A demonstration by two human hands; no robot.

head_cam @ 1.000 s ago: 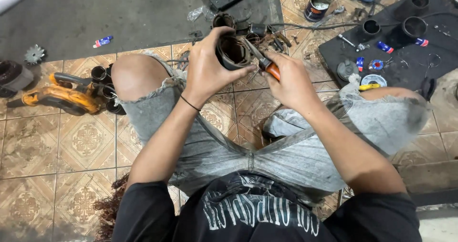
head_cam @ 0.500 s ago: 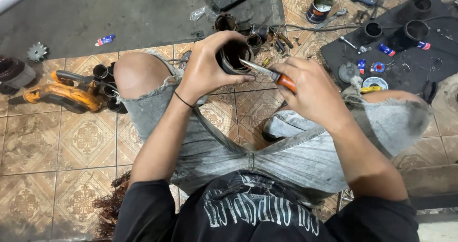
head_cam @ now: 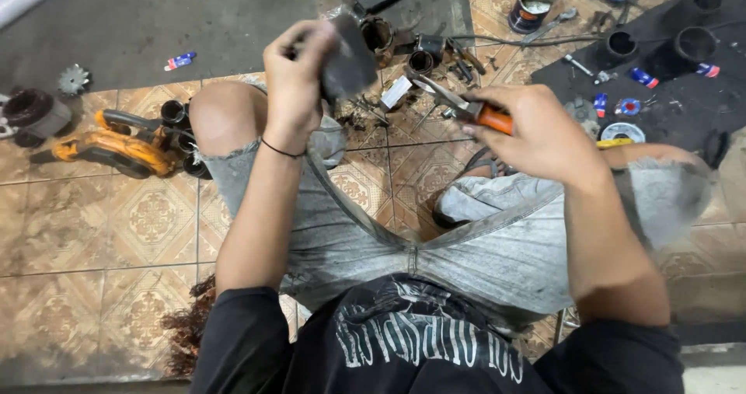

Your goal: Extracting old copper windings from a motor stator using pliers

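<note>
Orange-handled pliers (head_cam: 474, 113); beside them, a dark, blurred, possibly black cylinder (head_cam: 347, 56); beneath, tan floor tiles (head_cam: 151, 219) with ornamental pattern.

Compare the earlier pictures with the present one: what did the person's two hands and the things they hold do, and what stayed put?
The pliers, whose tip was at the dark cylindrical part, have come away; the right hand now holds them apart from it. The left hand has turned the part, now blurred, so its opening no longer shows. Both grips are unchanged. The orange power tool on the tiled floor stayed put.
</note>
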